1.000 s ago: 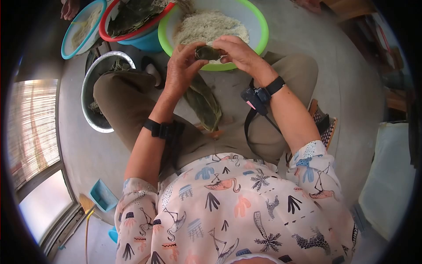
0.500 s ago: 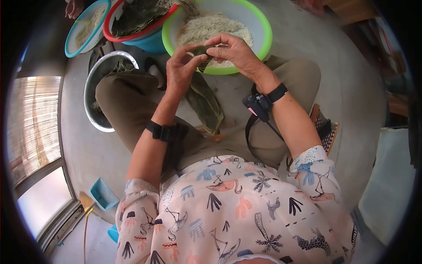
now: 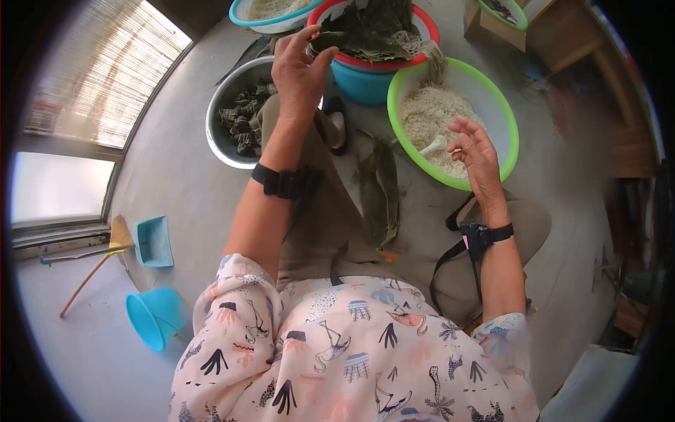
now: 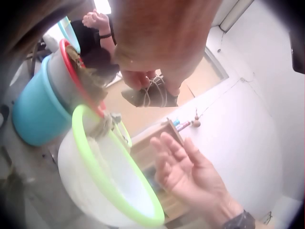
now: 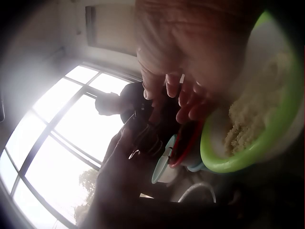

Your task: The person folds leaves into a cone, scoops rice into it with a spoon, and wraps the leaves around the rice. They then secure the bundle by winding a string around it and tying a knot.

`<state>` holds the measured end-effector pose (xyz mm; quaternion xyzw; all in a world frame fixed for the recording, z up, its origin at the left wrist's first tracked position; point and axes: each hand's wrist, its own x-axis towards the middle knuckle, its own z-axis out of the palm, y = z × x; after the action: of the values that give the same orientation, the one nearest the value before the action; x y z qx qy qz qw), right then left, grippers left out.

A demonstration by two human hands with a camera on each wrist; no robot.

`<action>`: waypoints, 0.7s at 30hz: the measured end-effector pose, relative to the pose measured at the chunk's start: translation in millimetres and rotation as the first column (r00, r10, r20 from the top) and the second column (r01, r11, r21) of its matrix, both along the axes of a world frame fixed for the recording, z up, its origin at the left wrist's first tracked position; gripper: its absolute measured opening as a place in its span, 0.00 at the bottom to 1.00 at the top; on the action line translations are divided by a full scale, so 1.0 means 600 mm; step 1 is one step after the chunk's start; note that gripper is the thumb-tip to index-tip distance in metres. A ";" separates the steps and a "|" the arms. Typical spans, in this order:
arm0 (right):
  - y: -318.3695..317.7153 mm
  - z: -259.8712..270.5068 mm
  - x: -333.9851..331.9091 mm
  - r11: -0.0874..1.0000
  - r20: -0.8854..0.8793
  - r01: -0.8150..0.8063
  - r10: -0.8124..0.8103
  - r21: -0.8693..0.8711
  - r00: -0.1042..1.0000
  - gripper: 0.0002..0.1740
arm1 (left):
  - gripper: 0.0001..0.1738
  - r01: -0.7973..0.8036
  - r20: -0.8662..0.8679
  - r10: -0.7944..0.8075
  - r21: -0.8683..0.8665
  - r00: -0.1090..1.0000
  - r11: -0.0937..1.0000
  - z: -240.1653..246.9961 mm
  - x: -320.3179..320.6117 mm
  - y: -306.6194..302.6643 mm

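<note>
My left hand (image 3: 299, 88) is raised at the left edge of the red-rimmed basin (image 3: 431, 29). In the left wrist view, its fingers and thumb pinch a small dark leaf bundle (image 4: 164, 97) with pale string around it. Away from it, my right hand (image 3: 479, 165) hangs over the green-rimmed bowl (image 3: 512, 151) with loosely bent fingers, holding nothing. White grain (image 3: 429, 112) and a white spoon (image 3: 434, 145) lie in that bowl. Dark leaves (image 3: 369, 29) fill the red-rimmed basin, with strings (image 3: 415, 46) over its edge.
A metal basin (image 3: 216, 137) of tied dark bundles stands by the left knee. Long leaves (image 3: 378, 190) lie between the legs. A blue-rimmed basin (image 3: 246, 22) is at the top; a blue bucket (image 3: 156, 316) and dustpan (image 3: 153, 241) are at lower left.
My hands were together at the leaf piece over the green-rimmed bowl; now they are apart, the right having let go. The head view has shifted, showing more of the left side.
</note>
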<state>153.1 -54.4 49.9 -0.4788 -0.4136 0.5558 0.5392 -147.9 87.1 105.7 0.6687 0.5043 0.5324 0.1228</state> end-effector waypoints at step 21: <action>0.008 0.037 -0.034 0.862 0.974 -0.464 -0.228 0.204 0.003 0.44 | 0.47 0.977 0.970 0.175 -0.189 0.170 0.099 -0.035 0.200 -0.082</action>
<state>132.5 -49.7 72.1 -0.5372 -0.8320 -0.0209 0.1372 -28.2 37.9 84.8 0.1994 0.2431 0.3032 0.8996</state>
